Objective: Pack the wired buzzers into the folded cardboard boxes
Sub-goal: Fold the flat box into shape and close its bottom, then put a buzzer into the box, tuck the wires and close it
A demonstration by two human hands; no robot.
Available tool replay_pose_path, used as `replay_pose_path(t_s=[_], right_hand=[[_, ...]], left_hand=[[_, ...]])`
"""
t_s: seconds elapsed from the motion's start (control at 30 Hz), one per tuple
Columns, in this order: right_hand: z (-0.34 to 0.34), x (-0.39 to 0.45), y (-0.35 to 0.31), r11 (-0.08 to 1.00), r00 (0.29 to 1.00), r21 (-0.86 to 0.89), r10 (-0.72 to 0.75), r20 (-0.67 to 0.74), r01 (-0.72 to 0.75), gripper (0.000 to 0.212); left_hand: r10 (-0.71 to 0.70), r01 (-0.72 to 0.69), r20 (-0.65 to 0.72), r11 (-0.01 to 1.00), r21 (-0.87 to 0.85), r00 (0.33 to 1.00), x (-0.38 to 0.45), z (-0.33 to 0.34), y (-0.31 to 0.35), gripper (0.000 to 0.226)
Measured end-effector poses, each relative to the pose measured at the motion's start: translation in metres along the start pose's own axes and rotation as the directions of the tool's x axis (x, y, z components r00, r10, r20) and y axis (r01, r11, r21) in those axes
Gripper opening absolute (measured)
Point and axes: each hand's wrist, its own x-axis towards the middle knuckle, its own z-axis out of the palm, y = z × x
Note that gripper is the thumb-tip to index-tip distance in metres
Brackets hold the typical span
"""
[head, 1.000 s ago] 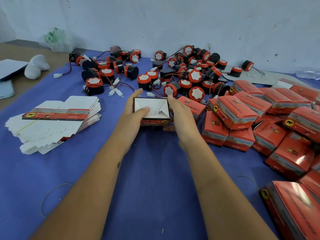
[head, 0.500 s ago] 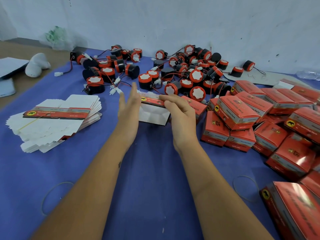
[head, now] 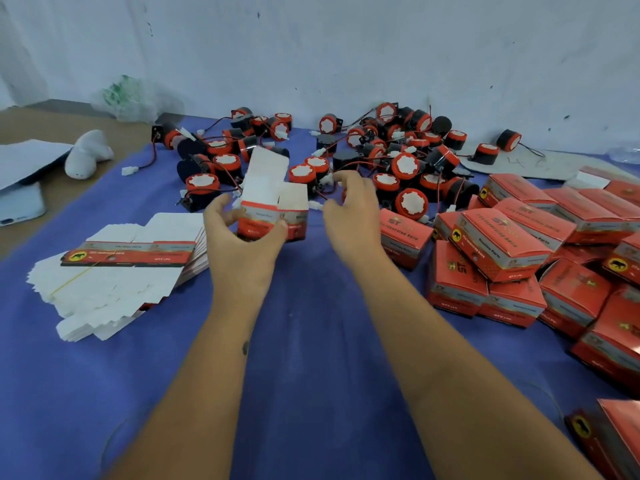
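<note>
On a blue cloth (head: 311, 358) against a pale wall (head: 346, 46), the left hand (head: 242, 244) grips an upright open box (head: 273, 216), flaps raised and inside hidden, while the right hand (head: 353, 216), fingers loosely curled and holding nothing, hovers near the loose wired buzzers (head: 405, 164) beside closed red boxes (head: 502, 247).

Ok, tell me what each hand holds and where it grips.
The left hand grips the open box by its lower red body, flaps up. The right hand holds nothing.
</note>
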Motion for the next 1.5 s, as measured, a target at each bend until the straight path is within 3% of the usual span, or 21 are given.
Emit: replay_pose_path(t_s=[0.07, 0.17, 0.27, 0.4, 0.5, 0.6, 0.7, 0.8, 0.87, 0.93, 1.03, 1.13, 1.27, 1.4, 1.5], right_hand=[[-0.002, 0.025, 0.002, 0.97, 1.0, -0.244, -0.007, -0.017, 0.002, 0.044], [-0.006, 0.054, 0.009, 0.859, 0.99, -0.512, 0.094, 0.109, -0.025, 0.059], [-0.01, 0.07, 0.02, 0.76, 0.937, -0.635, 0.308, 0.165, -0.138, 0.062], [-0.009, 0.068, 0.026, 0.694, 0.978, -0.711, 0.203, 0.049, -0.108, 0.043], [-0.006, 0.061, 0.024, 0.829, 0.998, -0.557, 0.063, 0.016, -0.043, 0.043], [-0.006, 0.044, 0.013, 0.983, 0.979, -0.183, -0.016, -0.203, -0.021, 0.044], [-0.007, 0.008, 0.0, 0.994, 0.924, 0.071, -0.054, -0.377, 0.087, 0.04], [-0.003, -0.033, -0.007, 0.894, 0.927, 0.447, 0.15, -0.343, 0.021, 0.029], [-0.002, -0.055, -0.007, 0.723, 0.907, 0.673, 0.375, -0.191, -0.158, 0.028], [-0.002, -0.07, -0.003, 0.565, 0.865, 0.778, 0.498, -0.057, -0.274, 0.028], [-0.01, -0.08, -0.005, 0.581, 0.878, 0.778, 0.472, -0.082, -0.24, 0.025], [-0.018, -0.083, -0.009, 0.688, 0.921, 0.719, 0.338, -0.193, -0.102, 0.028], [-0.016, -0.084, -0.012, 0.869, 0.948, 0.494, 0.129, -0.292, 0.034, 0.037], [-0.008, -0.087, -0.014, 0.921, 0.984, 0.387, 0.1, -0.15, -0.034, 0.081], [-0.006, -0.088, -0.013, 0.985, 0.988, 0.166, 0.072, -0.134, -0.049, 0.059]], left_hand=[[-0.019, 0.01, 0.049, 0.982, 0.189, 0.999, 0.006, -0.001, -0.005, 0.065], [-0.044, -0.014, 0.121, 0.897, 0.441, 0.992, 0.01, 0.001, -0.011, 0.07], [-0.05, -0.012, 0.117, 0.876, 0.482, 0.992, 0.01, 0.003, -0.011, 0.072], [-0.052, -0.014, 0.123, 0.875, 0.485, 0.991, 0.01, 0.003, -0.012, 0.069], [-0.048, -0.022, 0.131, 0.876, 0.481, 0.99, 0.01, 0.004, -0.011, 0.067], [-0.042, -0.028, 0.132, 0.874, 0.484, 0.99, 0.011, 0.004, -0.01, 0.066], [-0.035, -0.035, 0.137, 0.879, 0.476, 0.99, 0.009, 0.003, -0.009, 0.066], [-0.034, -0.042, 0.157, 0.889, 0.457, 0.987, 0.006, 0.003, -0.007, 0.061], [-0.019, -0.065, 0.185, 0.898, 0.436, 0.982, 0.002, 0.002, -0.006, 0.055], [-0.005, -0.085, 0.218, 0.911, 0.403, 0.976, -0.002, -0.001, -0.005, 0.052], [-0.025, -0.071, 0.263, 0.934, 0.349, 0.964, -0.006, -0.006, -0.002, 0.051], [-0.05, -0.058, 0.309, 0.942, 0.331, 0.95, -0.008, -0.01, 0.0, 0.052], [-0.039, -0.088, 0.449, 0.962, 0.259, 0.893, -0.012, -0.009, 0.006, 0.05], [-0.046, -0.089, 0.486, 0.964, 0.25, 0.873, -0.012, -0.008, 0.005, 0.045], [-0.058, -0.079, 0.495, 0.965, 0.252, 0.867, -0.01, -0.009, 0.003, 0.048]])
